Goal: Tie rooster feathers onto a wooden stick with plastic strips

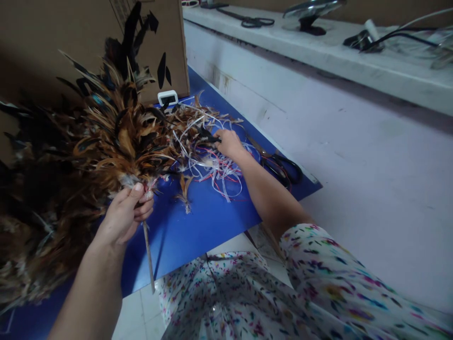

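Observation:
My left hand (pixel 131 208) is closed round a feather duster (pixel 123 137). Its brown and black feathers fan out above my fingers, and its thin wooden stick (pixel 148 257) points down past the table edge. Farther forward, my right hand (pixel 228 143) has its fingers pinched on a dark feather (pixel 208 135) over a loose heap of brown feathers (pixel 191 118). White and red strings (pixel 221 172) lie tangled just below that hand. One small brown feather (pixel 184 191) rests on the blue table (pixel 191 231) between my hands.
Black-handled scissors (pixel 283 170) lie right of my right forearm. A cardboard box (pixel 170 47) stands behind the feathers. More feathers (pixel 42 226) mass at the left. Another pair of scissors (pixel 253 21) and cables (pixel 396 35) sit on a ledge (pixel 339 54) along the wall.

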Available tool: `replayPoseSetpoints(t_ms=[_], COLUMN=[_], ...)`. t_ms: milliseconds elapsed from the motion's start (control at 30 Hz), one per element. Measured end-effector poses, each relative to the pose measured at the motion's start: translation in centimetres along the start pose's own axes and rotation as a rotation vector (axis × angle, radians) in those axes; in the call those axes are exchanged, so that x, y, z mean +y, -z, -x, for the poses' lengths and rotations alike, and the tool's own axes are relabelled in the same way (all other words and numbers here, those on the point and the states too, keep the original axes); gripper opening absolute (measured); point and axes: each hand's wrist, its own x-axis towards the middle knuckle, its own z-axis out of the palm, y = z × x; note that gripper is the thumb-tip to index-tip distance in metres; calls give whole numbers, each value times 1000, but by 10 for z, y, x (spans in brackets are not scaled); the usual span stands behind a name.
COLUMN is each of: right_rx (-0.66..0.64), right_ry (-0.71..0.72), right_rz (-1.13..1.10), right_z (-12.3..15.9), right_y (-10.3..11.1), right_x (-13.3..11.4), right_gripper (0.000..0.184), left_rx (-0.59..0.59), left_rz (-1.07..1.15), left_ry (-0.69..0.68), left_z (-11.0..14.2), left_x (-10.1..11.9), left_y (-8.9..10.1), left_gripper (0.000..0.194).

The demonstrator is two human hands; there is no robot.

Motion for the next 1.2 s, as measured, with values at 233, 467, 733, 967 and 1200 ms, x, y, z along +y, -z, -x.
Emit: replayPoseSetpoints(t_ms=[233,467,733,967,1200], right_rx=[206,289,180,-47,205], right_ry=[-101,-167,74,119,18], right_rz=[-200,-287,92,110,-135], right_z=[-5,-10,7,5,1], right_y=[10,11,11,7,21], right_x=[16,24,1,-5,7], right_gripper=[35,37,31,25,23], left_rx=[-8,-17,-37,-11,-37], left_rz=[-7,-17,-28,-21,-47], left_ry=[-10,-27,-12,-3,-5], left_z=[-2,-2,-2,-1,-1], left_x=[0,-1,-1,-1,-1], left_y=[-1,0,0,0,-1], left_gripper=[49,48,44,49,45])
